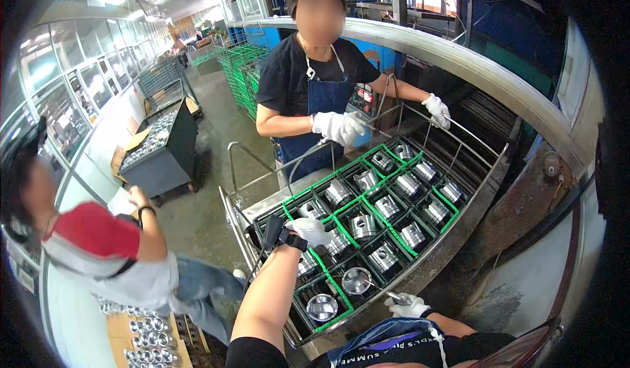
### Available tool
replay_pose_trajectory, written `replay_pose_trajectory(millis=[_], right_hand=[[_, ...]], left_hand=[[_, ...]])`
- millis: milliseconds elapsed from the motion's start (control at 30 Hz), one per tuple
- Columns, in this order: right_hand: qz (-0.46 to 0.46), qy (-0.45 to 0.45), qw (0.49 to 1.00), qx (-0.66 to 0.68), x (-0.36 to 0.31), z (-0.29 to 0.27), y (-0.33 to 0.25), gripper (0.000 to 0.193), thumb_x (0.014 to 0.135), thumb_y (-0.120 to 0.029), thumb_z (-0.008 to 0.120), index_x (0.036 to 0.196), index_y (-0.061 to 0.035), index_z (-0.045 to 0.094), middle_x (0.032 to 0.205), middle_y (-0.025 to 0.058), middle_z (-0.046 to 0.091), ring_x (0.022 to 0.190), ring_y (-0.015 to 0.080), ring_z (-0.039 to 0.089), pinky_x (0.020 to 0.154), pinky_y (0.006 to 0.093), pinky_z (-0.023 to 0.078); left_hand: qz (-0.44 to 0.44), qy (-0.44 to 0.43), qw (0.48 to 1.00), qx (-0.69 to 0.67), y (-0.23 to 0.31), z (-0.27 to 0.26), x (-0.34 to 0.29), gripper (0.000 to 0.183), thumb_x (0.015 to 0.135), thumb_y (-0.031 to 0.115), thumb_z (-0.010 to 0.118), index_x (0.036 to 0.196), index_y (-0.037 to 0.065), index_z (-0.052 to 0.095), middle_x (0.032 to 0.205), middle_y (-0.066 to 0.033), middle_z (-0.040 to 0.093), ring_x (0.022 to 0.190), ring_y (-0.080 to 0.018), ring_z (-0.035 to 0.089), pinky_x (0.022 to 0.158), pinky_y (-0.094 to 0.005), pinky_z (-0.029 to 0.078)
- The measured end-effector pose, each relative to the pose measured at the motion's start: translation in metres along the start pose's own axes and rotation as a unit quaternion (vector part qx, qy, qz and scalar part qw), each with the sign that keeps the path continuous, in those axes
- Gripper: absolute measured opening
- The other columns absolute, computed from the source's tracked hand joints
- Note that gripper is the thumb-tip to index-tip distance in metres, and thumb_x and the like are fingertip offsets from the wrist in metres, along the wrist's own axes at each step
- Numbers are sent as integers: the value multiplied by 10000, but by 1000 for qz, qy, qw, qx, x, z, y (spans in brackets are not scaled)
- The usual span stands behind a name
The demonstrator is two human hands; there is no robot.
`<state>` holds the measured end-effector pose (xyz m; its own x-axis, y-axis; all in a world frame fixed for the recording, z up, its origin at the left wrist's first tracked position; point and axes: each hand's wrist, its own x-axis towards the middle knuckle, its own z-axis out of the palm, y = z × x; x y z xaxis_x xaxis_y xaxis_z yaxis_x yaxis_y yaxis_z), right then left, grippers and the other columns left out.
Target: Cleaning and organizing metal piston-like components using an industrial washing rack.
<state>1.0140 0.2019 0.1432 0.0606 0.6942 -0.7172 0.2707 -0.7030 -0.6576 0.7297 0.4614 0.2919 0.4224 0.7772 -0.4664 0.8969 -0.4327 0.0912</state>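
Across the middle, a railed metal frame (483, 194) bears a green-edged rack (335, 321) of metal pistons (362, 226). Over them is the left grip (310, 231), its closure unclear; beside the frame, the right grip (409, 307) clasps a shiny metal piece (398, 298).
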Motion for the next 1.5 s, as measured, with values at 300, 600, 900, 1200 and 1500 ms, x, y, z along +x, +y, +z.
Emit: replay_pose_trajectory(millis=[300,600,900,1200,1500], right_hand=[[-6,-21,1000,-3,10,1,8,249,881,-71,677,1129,-76,664,1039,33,720,683,157,696,617,275,577],[-25,-53,997,-45,14,11,-3,262,890,-71,658,1150,-99,667,1042,27,718,697,148,704,639,273,572],[0,-3,1000,-27,10,-5,20,260,889,-77,665,1148,-104,671,1019,22,724,685,142,705,648,269,565],[-8,-23,1000,-9,28,-3,32,246,885,-83,676,1130,-112,681,1018,6,727,684,140,705,651,261,563],[-41,-34,998,-28,39,2,33,247,878,-112,685,1125,-114,686,1004,5,731,675,136,705,656,269,563]], left_hand=[[-6,-19,1000,-6,-6,0,0,517,860,497,475,1012,73,728,1017,-216,705,933,-375,681,810,-465,522],[-135,48,984,102,-137,181,162,265,862,276,549,998,121,716,913,-158,708,812,-379,686,706,-462,535],[130,51,977,162,-23,57,80,209,855,139,556,989,209,701,896,-134,690,798,-349,691,655,-464,546],[269,120,940,172,-50,55,63,103,818,117,584,891,141,652,832,-135,668,767,-353,687,587,-447,542],[162,83,977,110,-73,82,79,128,804,129,592,905,155,665,826,-137,666,756,-351,688,582,-443,537]])
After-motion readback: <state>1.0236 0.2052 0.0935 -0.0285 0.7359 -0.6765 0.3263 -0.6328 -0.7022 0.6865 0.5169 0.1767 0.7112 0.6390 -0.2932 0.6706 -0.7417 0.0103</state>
